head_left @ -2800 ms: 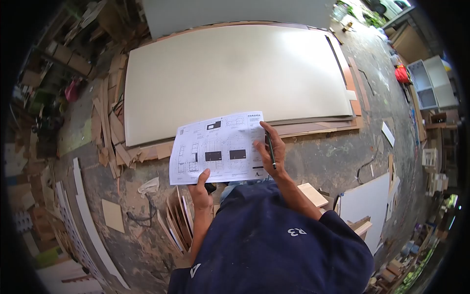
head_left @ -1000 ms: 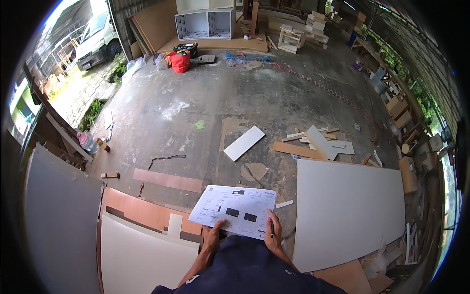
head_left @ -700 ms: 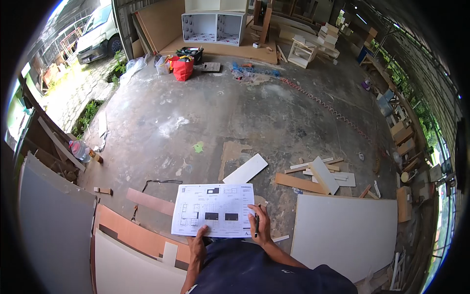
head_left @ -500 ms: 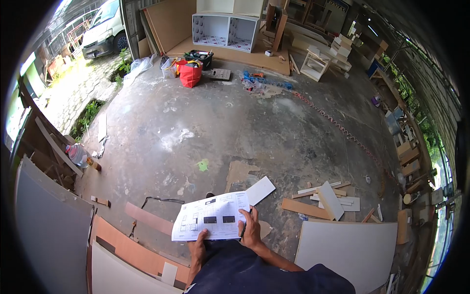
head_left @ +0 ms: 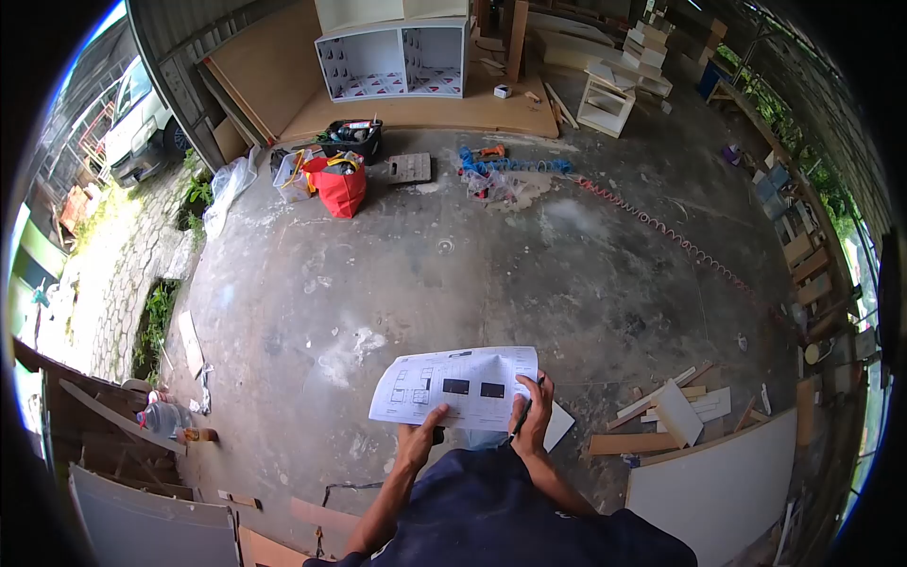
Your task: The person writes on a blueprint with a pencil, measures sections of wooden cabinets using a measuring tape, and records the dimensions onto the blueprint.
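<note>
The left hand's (head_left: 416,444) fingers are clamped on a printed sheet (head_left: 444,387), thumb on the face at its lower edge and the other fingers mostly hidden beneath. The right hand's (head_left: 535,416) fingers pinch the same sheet at its right edge, and a dark pen (head_left: 516,423) sits within that hand, pointing downward. The sheet therefore spans the space between the two hands, most of it extending beyond the left thumb, its surface slightly bowed and its line drawings and two dark rectangles facing up.

Just right of the right fingers, a white board (head_left: 559,425) shows on the floor (head_left: 453,283), a stained grey concrete surface with a whitish patch just past the sheet's far left corner. Farther right of the hands lie a heap of wood strips (head_left: 675,411) and, nearer the body, a large pale panel (head_left: 713,496). Left of the left hand are a plastic jug (head_left: 162,419) and a grey panel (head_left: 156,515).

Well ahead of the fingers stand a red bag (head_left: 340,192) and a white two-bay cabinet (head_left: 392,61); a coiled hose (head_left: 661,230) trails off rightward. A parked vehicle (head_left: 137,137) shows at far left, in daylight.
</note>
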Demonstrator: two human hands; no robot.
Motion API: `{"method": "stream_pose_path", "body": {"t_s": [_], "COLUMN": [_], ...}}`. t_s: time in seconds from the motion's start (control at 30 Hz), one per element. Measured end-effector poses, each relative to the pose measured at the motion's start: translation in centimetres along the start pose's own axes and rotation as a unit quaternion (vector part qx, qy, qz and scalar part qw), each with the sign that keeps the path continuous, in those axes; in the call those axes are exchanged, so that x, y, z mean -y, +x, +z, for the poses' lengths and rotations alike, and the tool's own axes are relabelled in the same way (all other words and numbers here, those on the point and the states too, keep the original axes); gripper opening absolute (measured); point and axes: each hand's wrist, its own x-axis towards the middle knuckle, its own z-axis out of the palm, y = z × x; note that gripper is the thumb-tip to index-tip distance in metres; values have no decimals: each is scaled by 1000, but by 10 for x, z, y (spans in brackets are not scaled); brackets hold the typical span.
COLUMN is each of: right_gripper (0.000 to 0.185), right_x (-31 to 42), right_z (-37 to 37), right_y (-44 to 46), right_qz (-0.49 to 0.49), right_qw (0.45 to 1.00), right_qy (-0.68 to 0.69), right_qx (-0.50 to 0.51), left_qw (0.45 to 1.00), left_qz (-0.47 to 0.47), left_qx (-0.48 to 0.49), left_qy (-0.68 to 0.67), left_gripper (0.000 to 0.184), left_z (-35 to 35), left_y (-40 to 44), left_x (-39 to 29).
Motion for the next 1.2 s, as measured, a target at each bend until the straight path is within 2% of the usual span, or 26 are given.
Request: {"method": "stream_pose_path", "body": {"t_s": [0.1,0.23,0.3,0.37,0.57,0.7,0.77,0.83,0.9,0.97,1.0,1.03,1.2], "right_gripper": [28,34,33,32,31,29,25,24,31,30,38,37,34], "right_x": [-26,-44,-38,-36,-26,-52,-61,-74,-88,-103,-101,-111,-163], "right_z": [47,116,158,179,271,348,379,409,430,444,444,451,492], "right_y": [77,203,268,329,477,563,607,657,705,753,771,791,887], "right_qz": [16,-18,-29,-52,-97,-116,-107,-107,-72,-74,-25,-9,1], "right_qw": [999,999,997,995,984,983,986,989,994,996,998,998,993], "right_qy": [12,42,67,83,137,131,117,97,75,12,38,9,-36], "right_qx": [-27,-24,-16,18,55,54,45,25,-14,-46,-42,-61,-114], "left_qw": [998,997,990,979,959,949,949,957,971,989,992,994,993], "left_qz": [53,50,80,125,137,116,125,94,91,32,38,35,49], "left_qx": [5,-13,-96,-113,-141,-181,-170,-160,-128,-65,-64,-35,52], "left_qy": [-20,-62,-61,-117,-202,-231,-234,-222,-181,-127,-106,-98,-95], "left_gripper": [29,33,40,44,31,22,25,27,27,29,30,27,21], "left_z": [18,37,35,35,16,15,12,19,29,40,52,65,117], "left_y": [95,202,252,292,412,514,576,639,708,764,788,810,925], "left_x": [-31,-98,-128,-159,-237,-291,-311,-350,-389,-435,-452,-477,-541]}}
